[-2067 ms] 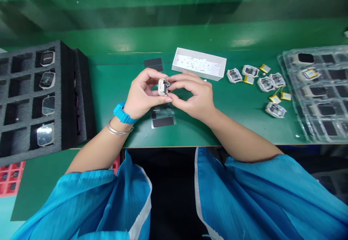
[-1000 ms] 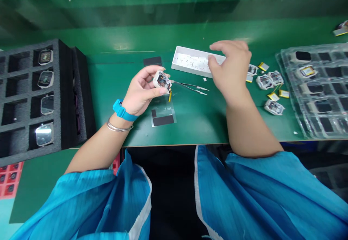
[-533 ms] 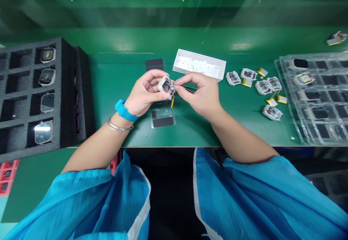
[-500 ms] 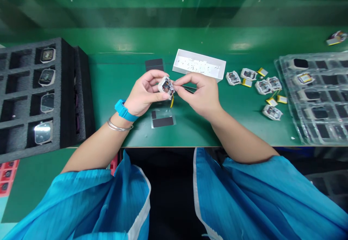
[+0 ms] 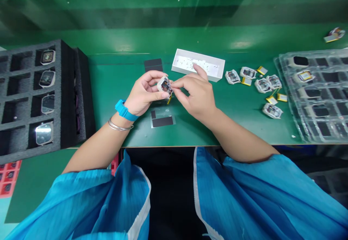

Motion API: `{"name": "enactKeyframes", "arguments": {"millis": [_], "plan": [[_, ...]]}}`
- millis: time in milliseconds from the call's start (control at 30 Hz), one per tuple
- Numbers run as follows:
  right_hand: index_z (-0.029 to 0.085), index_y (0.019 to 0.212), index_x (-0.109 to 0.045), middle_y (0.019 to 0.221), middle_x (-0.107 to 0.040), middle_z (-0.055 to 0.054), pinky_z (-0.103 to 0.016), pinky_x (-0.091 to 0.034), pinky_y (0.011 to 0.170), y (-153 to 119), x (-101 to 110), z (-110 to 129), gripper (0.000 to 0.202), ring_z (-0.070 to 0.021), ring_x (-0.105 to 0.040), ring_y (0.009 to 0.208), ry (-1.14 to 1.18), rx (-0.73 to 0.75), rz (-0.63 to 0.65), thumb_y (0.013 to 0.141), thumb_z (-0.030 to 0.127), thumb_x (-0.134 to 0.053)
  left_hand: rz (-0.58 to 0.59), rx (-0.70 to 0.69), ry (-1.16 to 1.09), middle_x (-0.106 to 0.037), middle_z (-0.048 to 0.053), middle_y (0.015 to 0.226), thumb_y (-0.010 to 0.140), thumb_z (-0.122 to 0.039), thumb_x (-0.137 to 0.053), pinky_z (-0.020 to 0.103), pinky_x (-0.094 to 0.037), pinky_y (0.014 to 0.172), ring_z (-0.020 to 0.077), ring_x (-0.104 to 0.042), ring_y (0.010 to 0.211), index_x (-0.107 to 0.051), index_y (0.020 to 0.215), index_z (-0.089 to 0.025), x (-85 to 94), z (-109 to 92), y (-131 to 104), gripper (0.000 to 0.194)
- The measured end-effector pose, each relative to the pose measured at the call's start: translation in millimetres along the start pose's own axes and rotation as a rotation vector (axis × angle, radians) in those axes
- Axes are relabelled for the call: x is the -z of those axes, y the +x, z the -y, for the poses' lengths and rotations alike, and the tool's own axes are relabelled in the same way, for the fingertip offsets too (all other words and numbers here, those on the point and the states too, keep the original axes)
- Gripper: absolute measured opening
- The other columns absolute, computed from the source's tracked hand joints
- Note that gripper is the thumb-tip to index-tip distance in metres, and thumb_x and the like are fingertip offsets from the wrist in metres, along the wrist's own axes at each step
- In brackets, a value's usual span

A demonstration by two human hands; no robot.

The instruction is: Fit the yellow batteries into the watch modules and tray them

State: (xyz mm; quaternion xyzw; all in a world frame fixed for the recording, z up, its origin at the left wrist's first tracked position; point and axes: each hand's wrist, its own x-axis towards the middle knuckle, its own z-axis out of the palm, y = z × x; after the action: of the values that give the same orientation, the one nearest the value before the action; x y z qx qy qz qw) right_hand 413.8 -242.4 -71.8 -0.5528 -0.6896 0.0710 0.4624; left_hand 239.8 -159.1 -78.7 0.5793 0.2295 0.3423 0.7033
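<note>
A white smartwatch case with its inner electronics exposed is gripped at its edge by my left hand, between the thumb and fingers. A thin yellow strip hangs from the case's lower side. At the case's right edge, my right hand pinches with thumb and index finger. What lies in that pinch is too small to make out. One other finger of that hand is raised in front of the white box, which holds tiny dark pieces. Below the hands lies a clear film with dark adhesive pieces.
Several open watch cases with yellow-edged batteries lie to the right. Clear plastic trays are stacked beyond them. On the left, a black foam tray holds watches. A dark sheet lies behind my left hand.
My right hand has turned and one finger has lifted. The thin dark tool seen under it before no longer shows. The watch case has tilted slightly in my left hand.
</note>
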Motion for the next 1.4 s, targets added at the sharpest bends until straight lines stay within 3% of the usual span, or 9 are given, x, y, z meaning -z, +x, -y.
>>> {"name": "enactKeyframes", "arguments": {"millis": [133, 267, 367, 467, 600, 767, 933, 1067, 1400], "plan": [[0.026, 0.089, -0.066, 0.091, -0.072, 0.001, -0.052, -0.041, 0.119, 2, -1, -3, 0.005, -0.0196, -0.068, 0.096, 0.118, -0.067, 0.003, 0.090, 0.030, -0.066, 0.021, 0.054, -0.028, -0.073, 0.002, 0.106, 0.056, -0.044, -0.097, 0.029, -0.062, 0.081, 0.0205, -0.073, 0.099, -0.061, 0.108, -0.026, 3.2, 0, -1, 0.066], [0.025, 0.120, -0.058, 0.112, -0.072, -0.004, -0.040, -0.058, 0.099, 4, -6, -7, 0.045, -0.0198, -0.069, 0.107, 0.587, -0.271, 0.169, 0.082, 0.040, -0.078, 0.044, -0.003, -0.010, -0.072, 0.003, 0.108, 0.057, -0.050, -0.095, 0.032, -0.063, 0.080, 0.0251, -0.072, 0.107, -0.060, 0.111, -0.029, 10.3, -2, 0, 0.068], [0.022, 0.125, -0.054, 0.100, -0.075, -0.004, -0.037, -0.063, 0.088, 4, -10, -6, 0.063, -0.0188, -0.073, 0.095, 0.915, -0.435, 0.410, 0.073, 0.039, -0.085, 0.044, -0.051, -0.003, -0.072, 0.004, 0.112, 0.057, -0.052, -0.094, 0.034, -0.064, 0.079, 0.0272, -0.071, 0.109, -0.059, 0.110, -0.029, 15.2, -5, 0, 0.067], [0.018, 0.109, -0.060, 0.086, -0.074, -0.002, -0.033, -0.064, 0.076, 5, -7, -3, 0.055, -0.0158, -0.073, 0.075, 1.015, -0.572, 0.468, 0.068, 0.039, -0.089, 0.036, -0.046, -0.022, -0.072, 0.004, 0.113, 0.056, -0.049, -0.095, 0.033, -0.064, 0.078, 0.0262, -0.072, 0.105, -0.059, 0.108, -0.028, 16.6, -9, 0, 0.066], [0.017, 0.092, -0.065, 0.084, -0.072, 0.000, -0.029, -0.063, 0.069, 9, 0, -6, 0.049, -0.0115, -0.069, 0.067, 0.925, -0.529, 0.277, 0.067, 0.051, -0.089, 0.021, -0.017, -0.039, -0.074, 0.003, 0.107, 0.053, -0.047, -0.097, 0.033, -0.064, 0.083, 0.0242, -0.073, 0.100, -0.059, 0.105, -0.027, 14.7, -14, 0, 0.068], [0.021, 0.100, -0.071, 0.092, -0.071, -0.001, -0.030, -0.062, 0.074, 9, 0, -9, 0.050, -0.0129, -0.069, 0.077, 0.700, -0.354, 0.066, 0.077, 0.066, -0.076, 0.065, 0.080, 0.006, -0.073, 0.002, 0.098, 0.060, -0.046, -0.094, 0.033, -0.066, 0.074, 0.0230, -0.075, 0.090, -0.059, 0.110, -0.025, 12.4, -13, -1, 0.065], [0.024, 0.103, -0.074, 0.100, -0.072, -0.003, -0.030, -0.060, 0.077, 5, 0, -3, 0.043, -0.0158, -0.069, 0.090, 0.536, -0.199, 0.109, 0.085, 0.062, -0.071, 0.182, 0.257, -0.048, -0.072, 0.002, 0.090, 0.063, -0.041, -0.093, 0.037, -0.067, 0.069, 0.0253, -0.076, 0.085, -0.059, 0.108, -0.020, 8.2, -13, -1, 0.060], [0.023, 0.097, -0.076, 0.099, -0.072, -0.004, -0.029, -0.058, 0.076, 5, 1, -3, 0.039, -0.0163, -0.068, 0.089, 0.467, -0.162, 0.108, 0.085, 0.060, -0.071, 0.222, 0.376, -0.078, -0.072, 0.003, 0.085, 0.062, -0.034, -0.094, 0.033, -0.067, 0.067, 0.0260, -0.077, 0.086, -0.060, 0.105, -0.017, 4.3, -14, -1, 0.057], [0.020, 0.100, -0.074, 0.090, -0.071, -0.003, -0.029, -0.055, 0.071, 2, -8, -11, 0.030, -0.0145, -0.065, 0.075, 0.334, -0.177, 0.075, 0.086, 0.047, -0.073, 0.141, 0.425, -0.106, -0.072, 0.003, 0.083, 0.071, -0.018, -0.085, 0.031, -0.066, 0.065, 0.0204, -0.075, 0.078, -0.061, 0.098, -0.015, -3.7, -4, 0, 0.037]]}}
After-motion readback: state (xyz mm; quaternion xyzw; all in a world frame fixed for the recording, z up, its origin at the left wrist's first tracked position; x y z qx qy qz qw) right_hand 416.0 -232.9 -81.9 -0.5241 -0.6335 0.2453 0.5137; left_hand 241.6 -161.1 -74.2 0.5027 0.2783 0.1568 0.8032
